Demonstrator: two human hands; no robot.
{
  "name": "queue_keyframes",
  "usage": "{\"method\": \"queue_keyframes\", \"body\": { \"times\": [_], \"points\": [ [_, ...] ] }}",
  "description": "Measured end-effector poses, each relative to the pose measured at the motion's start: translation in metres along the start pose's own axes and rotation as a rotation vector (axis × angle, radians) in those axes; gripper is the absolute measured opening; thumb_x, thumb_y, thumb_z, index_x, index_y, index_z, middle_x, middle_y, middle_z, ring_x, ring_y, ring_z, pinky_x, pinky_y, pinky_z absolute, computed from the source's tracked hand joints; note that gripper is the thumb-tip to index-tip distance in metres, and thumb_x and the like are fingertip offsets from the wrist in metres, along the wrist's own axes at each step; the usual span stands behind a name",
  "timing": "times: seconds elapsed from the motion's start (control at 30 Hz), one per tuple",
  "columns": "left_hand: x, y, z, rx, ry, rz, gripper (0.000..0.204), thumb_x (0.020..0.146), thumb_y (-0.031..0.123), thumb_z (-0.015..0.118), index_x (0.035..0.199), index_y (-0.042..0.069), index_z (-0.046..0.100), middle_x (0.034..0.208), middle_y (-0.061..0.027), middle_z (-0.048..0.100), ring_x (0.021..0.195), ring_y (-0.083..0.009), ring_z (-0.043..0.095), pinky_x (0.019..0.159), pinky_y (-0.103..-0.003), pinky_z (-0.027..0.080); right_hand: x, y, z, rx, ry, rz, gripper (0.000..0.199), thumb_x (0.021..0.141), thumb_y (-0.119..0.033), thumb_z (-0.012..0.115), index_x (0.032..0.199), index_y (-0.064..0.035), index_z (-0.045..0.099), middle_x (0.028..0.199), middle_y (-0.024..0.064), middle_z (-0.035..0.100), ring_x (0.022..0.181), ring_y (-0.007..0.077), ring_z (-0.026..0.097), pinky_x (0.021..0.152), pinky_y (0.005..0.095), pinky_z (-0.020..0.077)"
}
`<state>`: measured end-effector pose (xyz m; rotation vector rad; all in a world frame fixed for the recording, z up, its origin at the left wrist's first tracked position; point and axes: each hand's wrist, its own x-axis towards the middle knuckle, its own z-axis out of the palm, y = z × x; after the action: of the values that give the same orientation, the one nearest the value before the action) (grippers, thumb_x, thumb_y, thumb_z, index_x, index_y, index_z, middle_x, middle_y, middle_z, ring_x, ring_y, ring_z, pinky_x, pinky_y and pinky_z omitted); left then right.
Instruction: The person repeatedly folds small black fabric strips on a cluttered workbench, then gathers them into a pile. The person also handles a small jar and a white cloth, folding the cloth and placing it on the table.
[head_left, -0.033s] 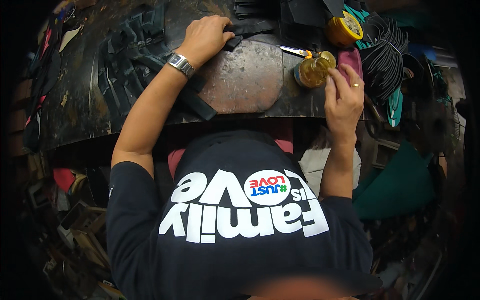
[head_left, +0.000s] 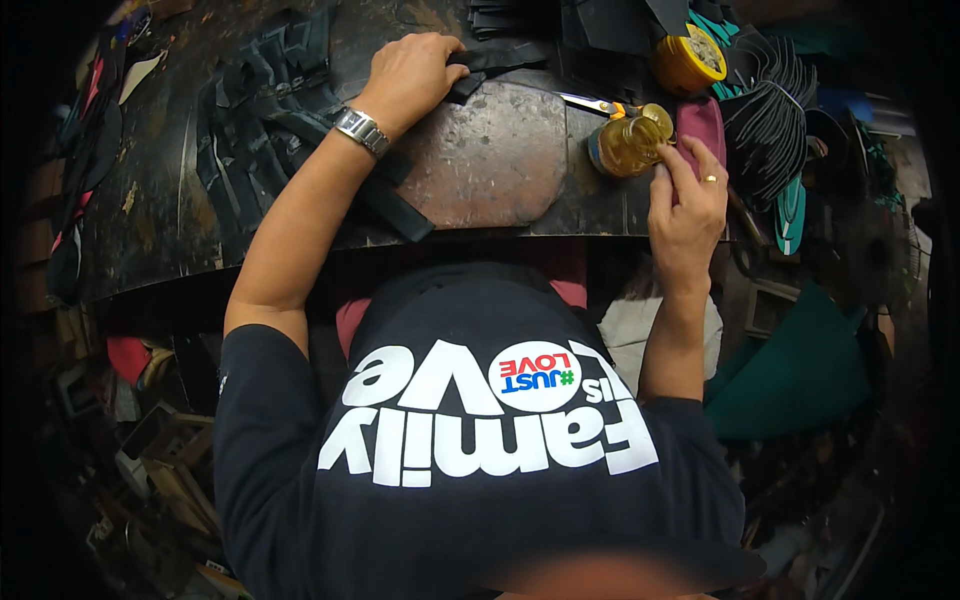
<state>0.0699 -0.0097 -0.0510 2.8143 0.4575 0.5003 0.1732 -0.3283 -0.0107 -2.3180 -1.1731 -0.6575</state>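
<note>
My left hand (head_left: 410,82), with a metal watch at the wrist, is closed at the fingers on a black strip (head_left: 505,58) at the far edge of a worn stone slab (head_left: 485,160). Part of the strip is hidden under the hand. On the right, my right hand (head_left: 690,210) is beside a glass jar (head_left: 612,150) of amber liquid. Its thumb and index finger are drawn close together near the jar's mouth; whatever may be between them is too small to make out. Scissors (head_left: 592,104) with orange handles lie just behind the jar.
Dark strips (head_left: 265,120) lie spread across the table left of the slab. Black pieces (head_left: 605,25) are stacked at the back. A yellow tub (head_left: 685,62), a maroon item (head_left: 700,122) and a bundle of thin black strips (head_left: 765,125) crowd the right side.
My right hand's fingertips have shifted slightly down, toward me, by the jar's mouth. My left hand stays in place on the black strip.
</note>
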Motion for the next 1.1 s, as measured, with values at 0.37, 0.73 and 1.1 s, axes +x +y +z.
{"method": "queue_keyframes", "body": {
  "times": [0.37,0.73,1.1],
  "points": [
    [-0.005,0.000,-0.003,0.001,0.122,0.053,0.020,0.092,0.025,0.067,0.108,0.017,0.075,0.100,-0.0098,0.073,0.091,-0.0312,0.070,0.080,-0.040,0.056,-0.013,-0.027,-0.007,0.404,0.087,0.076,0.053,0.080,0.010,0.064,0.131,-0.0041,0.060,0.111,0.0137,0.064,0.098,0.0229,0.063,0.089,0.0332,0.0499],
    [-0.083,0.062,-0.043,-0.366,0.067,0.374,0.027,0.073,0.004,0.077,0.100,0.010,0.074,0.097,-0.0055,0.068,0.085,-0.0256,0.066,0.077,-0.037,0.051,0.000,-0.076,0.055,1.380,-0.332,0.537,0.079,0.099,-0.003,0.058,0.159,-0.0088,0.007,0.093,0.0121,0.064,0.076,0.0126,0.064,0.073,0.0239,0.0534],
    [-0.115,0.068,-0.022,-1.115,-0.365,-0.248,0.038,0.103,0.032,0.057,0.107,-0.003,0.071,0.100,-0.0100,0.072,0.084,-0.0136,0.068,0.073,-0.025,0.053,-0.001,-0.082,0.039,1.731,-0.387,0.557,0.089,0.090,0.009,0.051,0.161,-0.0142,0.004,0.093,0.0155,0.064,0.071,0.0149,0.062,0.067,0.0272,0.0536]
  ]
}}
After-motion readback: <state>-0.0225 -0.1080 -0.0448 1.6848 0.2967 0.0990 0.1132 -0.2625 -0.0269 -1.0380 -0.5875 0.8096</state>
